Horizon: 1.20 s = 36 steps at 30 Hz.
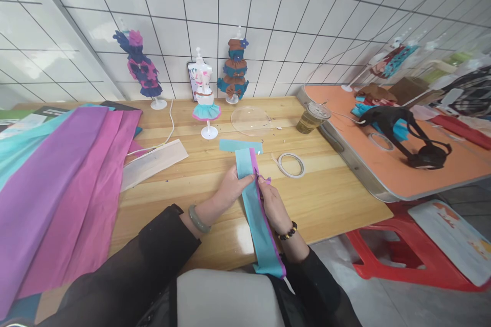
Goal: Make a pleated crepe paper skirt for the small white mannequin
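Observation:
A long turquoise strip of thin material with a purple edging runs from the table down over its front edge towards my lap. My left hand pinches the strip from its left side near the far end, thumb on top. Close beside it, my right hand is closed on the purple edging, its fingertips nearly touching the left thumb. A small purple curl sticks out by the right fingertips. Something small and dark lies between the two hands, too small to make out. Just beyond the strip lies a flat turquoise piece.
A roll of tape lies right of my hands. A lidded plastic cup stands near the orange table. Dressed mini mannequins and a phone line the wall. Coloured sheets drape at left; a red stool stands right.

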Tool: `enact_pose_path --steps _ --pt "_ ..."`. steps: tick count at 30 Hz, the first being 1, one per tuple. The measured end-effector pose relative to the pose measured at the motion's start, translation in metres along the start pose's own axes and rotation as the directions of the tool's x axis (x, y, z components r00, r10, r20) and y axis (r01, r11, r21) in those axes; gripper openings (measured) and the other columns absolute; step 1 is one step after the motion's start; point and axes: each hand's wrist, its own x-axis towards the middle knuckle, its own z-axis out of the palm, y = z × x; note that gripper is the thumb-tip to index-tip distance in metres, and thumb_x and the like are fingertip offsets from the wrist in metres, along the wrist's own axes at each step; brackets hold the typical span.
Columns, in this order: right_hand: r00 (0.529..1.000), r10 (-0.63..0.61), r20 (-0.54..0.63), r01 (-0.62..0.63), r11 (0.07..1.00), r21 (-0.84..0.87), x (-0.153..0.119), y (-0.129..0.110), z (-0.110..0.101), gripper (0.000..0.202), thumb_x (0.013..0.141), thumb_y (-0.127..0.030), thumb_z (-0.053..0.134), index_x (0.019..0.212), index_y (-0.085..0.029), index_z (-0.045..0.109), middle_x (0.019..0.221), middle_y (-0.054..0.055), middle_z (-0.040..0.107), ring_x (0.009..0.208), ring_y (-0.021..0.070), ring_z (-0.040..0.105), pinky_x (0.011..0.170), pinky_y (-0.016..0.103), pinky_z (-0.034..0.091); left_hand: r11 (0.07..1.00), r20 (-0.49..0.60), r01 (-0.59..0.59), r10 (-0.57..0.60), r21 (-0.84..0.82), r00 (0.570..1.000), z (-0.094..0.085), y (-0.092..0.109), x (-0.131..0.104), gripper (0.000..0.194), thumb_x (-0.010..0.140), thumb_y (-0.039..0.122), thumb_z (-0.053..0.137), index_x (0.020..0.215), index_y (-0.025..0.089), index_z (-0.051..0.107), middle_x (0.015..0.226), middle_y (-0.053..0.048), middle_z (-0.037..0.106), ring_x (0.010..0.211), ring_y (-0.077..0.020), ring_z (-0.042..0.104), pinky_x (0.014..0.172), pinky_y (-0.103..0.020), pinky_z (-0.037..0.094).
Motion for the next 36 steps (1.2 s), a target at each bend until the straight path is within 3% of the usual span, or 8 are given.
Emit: enact_pose_path --steps 3,11,21,26,31,36 --pt "1.000 -0.019 0.003 0.019 1.000 0.014 0.000 -0.002 0.000 0.044 0.088 -0.054 0.039 0.078 -0.018 0.063 0.085 0.005 0.068 0.087 0.0209 0.057 0.080 0.030 0.042 1.000 0.012 -0.005 0.005 0.008 1.000 0.000 0.000 0.000 0.029 0.069 0.025 0.071 0.095 0.014 0.063 0.092 -0.007 0.070 0.082 -0.0206 0.065 0.075 -0.033 0.052" --pt "1.000 0.025 -0.001 -0.025 1.000 0.001 -0.001 -0.004 0.001 0.044 0.088 -0.054 0.038 0.068 -0.019 0.056 0.069 0.003 0.060 0.069 0.0182 0.050 0.067 0.029 0.040 0.999 0.013 0.010 -0.009 -0.035 1.000 -0.001 -0.003 0.000 0.030 0.070 0.024 0.071 0.097 0.015 0.061 0.092 -0.006 0.069 0.081 -0.0189 0.064 0.076 -0.033 0.051" --pt "0.998 0.056 0.003 -0.056 0.998 -0.023 -0.002 -0.001 0.002 0.045 0.089 -0.055 0.036 0.058 -0.023 0.034 0.051 -0.005 0.032 0.050 0.0120 0.028 0.052 0.027 0.028 0.996 -0.033 0.031 -0.034 -0.086 0.999 0.002 0.007 0.000 0.024 0.069 0.026 0.070 0.089 0.014 0.063 0.086 -0.005 0.069 0.074 -0.0162 0.061 0.071 -0.029 0.049" --pt "0.999 0.035 0.027 -0.035 0.999 0.009 -0.002 0.001 0.002 0.042 0.089 -0.054 0.036 0.064 -0.021 0.044 0.058 -0.003 0.043 0.055 0.0131 0.036 0.053 0.027 0.031 0.997 -0.008 0.064 -0.064 -0.051 0.998 0.001 0.006 0.002 0.023 0.072 0.030 0.068 0.086 0.012 0.066 0.083 -0.005 0.070 0.072 -0.0172 0.062 0.071 -0.030 0.049" --pt "0.994 0.106 0.030 -0.106 0.994 0.026 -0.001 0.005 0.001 0.045 0.089 -0.058 0.034 0.069 -0.020 0.048 0.057 -0.003 0.043 0.053 0.0131 0.036 0.051 0.026 0.031 0.997 -0.004 0.072 -0.072 -0.033 0.997 0.002 0.006 0.001 0.023 0.071 0.029 0.068 0.086 0.011 0.067 0.082 -0.006 0.071 0.074 -0.0181 0.063 0.071 -0.030 0.049" --pt "0.999 0.029 0.024 -0.029 0.999 0.020 0.000 0.002 0.000 0.043 0.090 -0.054 0.034 0.072 -0.019 0.051 0.066 0.000 0.053 0.065 0.0153 0.046 0.062 0.027 0.038 0.998 0.019 0.053 -0.053 -0.033 0.998 0.005 0.008 -0.002 0.021 0.072 0.029 0.068 0.085 0.012 0.067 0.083 -0.006 0.071 0.075 -0.0187 0.064 0.073 -0.031 0.050"
